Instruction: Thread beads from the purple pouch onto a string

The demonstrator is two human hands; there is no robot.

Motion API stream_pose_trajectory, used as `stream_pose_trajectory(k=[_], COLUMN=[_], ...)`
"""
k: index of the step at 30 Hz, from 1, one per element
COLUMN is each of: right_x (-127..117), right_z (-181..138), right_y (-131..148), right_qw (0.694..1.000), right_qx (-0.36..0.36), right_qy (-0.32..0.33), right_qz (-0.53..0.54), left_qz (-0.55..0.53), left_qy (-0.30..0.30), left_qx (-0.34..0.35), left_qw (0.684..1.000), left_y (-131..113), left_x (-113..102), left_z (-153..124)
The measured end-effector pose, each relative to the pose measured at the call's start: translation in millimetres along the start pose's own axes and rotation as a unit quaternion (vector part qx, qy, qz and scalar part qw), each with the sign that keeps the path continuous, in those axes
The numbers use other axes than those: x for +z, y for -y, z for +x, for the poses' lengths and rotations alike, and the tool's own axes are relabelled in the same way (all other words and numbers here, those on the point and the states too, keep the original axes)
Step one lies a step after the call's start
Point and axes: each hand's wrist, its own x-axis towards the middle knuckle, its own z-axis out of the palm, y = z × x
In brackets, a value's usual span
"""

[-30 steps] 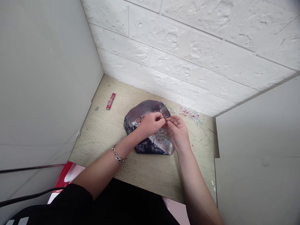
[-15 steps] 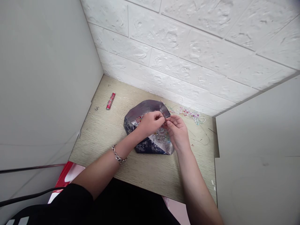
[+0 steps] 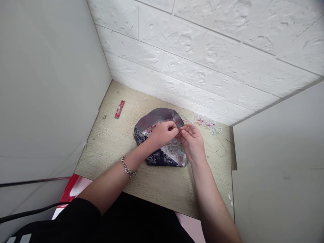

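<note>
A dark blue and silver fabric pouch (image 3: 154,119) lies open on the wooden table (image 3: 113,141), with small coloured beads (image 3: 174,146) inside it. My left hand (image 3: 162,133), a chain bracelet on its wrist, hovers over the pouch with fingers pinched. My right hand (image 3: 193,143) meets it fingertip to fingertip, also pinched. Whatever they pinch between them is too small to make out. A thin clear thread (image 3: 217,148) trails to the right of my right hand.
A red cylinder (image 3: 119,109) lies at the back left of the table, a tiny metal piece (image 3: 104,117) near it. A strand of coloured beads (image 3: 206,123) lies by the white brick wall. Grey partitions close in on both sides.
</note>
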Motion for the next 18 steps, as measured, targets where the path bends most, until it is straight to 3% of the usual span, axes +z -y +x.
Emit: stream_pose_trajectory(k=[18], right_x=[-0.1], right_z=[-0.5], right_y=[-3.3], right_qw=[0.999], right_qx=[-0.026], right_qy=[0.019], right_qz=[-0.041], left_qz=[0.001], left_qy=[0.020], left_qx=[0.005], left_qw=[1.000], left_y=[2.9], left_x=[1.2], left_z=[0.6])
